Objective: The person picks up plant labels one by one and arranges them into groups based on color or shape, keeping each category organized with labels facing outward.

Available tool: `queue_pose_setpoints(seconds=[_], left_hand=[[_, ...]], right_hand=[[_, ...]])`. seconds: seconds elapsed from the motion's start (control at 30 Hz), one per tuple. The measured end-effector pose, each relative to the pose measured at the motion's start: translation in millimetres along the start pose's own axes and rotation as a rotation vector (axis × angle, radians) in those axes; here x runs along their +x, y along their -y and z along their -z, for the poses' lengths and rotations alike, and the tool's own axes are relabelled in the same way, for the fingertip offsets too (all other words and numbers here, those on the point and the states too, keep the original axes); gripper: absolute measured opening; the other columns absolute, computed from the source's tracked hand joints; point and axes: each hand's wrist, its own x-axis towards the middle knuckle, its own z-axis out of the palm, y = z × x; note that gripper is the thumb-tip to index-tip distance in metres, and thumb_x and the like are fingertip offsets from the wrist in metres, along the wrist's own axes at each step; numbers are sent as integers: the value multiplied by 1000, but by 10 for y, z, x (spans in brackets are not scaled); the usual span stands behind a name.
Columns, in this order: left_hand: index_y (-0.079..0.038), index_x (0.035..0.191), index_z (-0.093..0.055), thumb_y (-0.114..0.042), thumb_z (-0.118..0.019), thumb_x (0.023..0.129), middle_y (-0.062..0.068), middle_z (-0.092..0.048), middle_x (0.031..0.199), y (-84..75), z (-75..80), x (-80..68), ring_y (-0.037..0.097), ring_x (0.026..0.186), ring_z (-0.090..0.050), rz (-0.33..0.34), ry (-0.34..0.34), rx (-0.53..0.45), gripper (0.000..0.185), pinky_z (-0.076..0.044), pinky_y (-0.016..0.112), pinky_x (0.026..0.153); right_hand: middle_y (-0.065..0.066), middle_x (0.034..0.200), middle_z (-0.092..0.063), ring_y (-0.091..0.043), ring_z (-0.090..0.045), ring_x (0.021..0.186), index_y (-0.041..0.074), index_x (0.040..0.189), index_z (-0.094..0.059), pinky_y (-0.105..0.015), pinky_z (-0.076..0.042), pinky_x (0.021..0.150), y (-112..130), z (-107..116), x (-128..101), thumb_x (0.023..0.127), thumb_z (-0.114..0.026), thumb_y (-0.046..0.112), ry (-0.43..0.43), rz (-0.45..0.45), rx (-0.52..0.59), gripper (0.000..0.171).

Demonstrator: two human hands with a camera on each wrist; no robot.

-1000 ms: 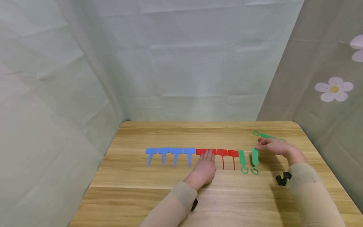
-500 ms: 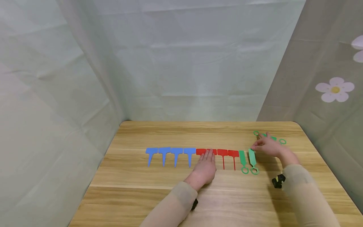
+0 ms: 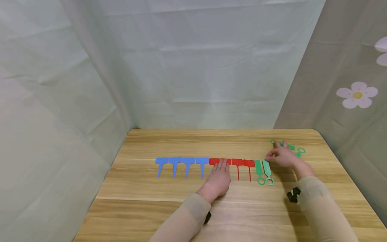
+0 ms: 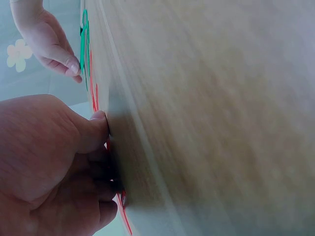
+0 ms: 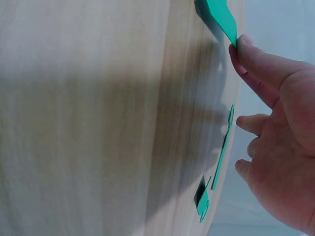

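Observation:
Flat plastic tags lie in one row on the wooden table (image 3: 181, 208): several blue ones (image 3: 181, 163), several red ones (image 3: 243, 163), then two green loop-ended tags (image 3: 259, 171). My left hand (image 3: 222, 168) lies flat and open on the red tags, its fingers covering two of them. My right hand (image 3: 279, 155) touches the far end of the rightmost green tag (image 3: 267, 172) with its fingertips. The right wrist view shows one fingertip (image 5: 241, 46) against that tag's tip (image 5: 221, 17). The tag lies close beside its green neighbour.
More green tags (image 3: 291, 147) lie loose behind my right hand near the table's far right corner; they also show in the right wrist view (image 5: 221, 157). Fabric walls close in the table at the back and on both sides.
My right hand has slid the rightmost green tag leftwards until it lies close beside the other green one. The left hand has not moved.

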Motion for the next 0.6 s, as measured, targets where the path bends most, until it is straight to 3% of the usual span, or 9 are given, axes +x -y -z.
queue_pose_setpoints(seconds=[0.6], left_hand=[[-4, 169, -29, -35, -47, 115, 11, -17, 178, 4, -19, 32, 27, 164, -14, 2, 10, -1, 65, -18, 39, 131]], right_hand=[[-51, 162, -10, -74, 17, 147, 12, 95, -78, -88, 3, 112, -35, -76, 10, 102, -75, 29, -24, -13, -2, 19]])
